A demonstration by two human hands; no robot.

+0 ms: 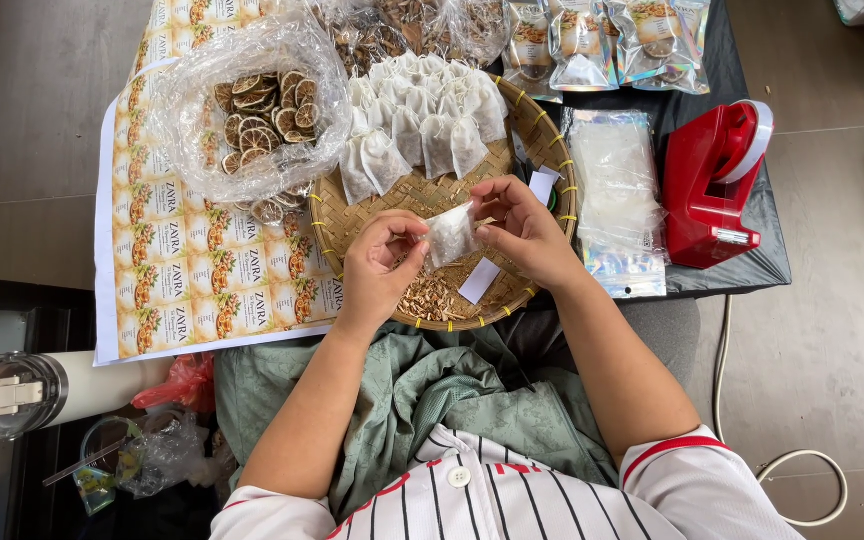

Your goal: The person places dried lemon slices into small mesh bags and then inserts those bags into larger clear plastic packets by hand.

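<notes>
Pinching a small white mesh pouch (pixel 449 236) between both hands above the woven tray (pixel 542 130), the left hand (pixel 380 268) and right hand (pixel 524 230) seem to be closing its mouth; steady tension matters next. It looks thin, translucent, lightly filled.
</notes>
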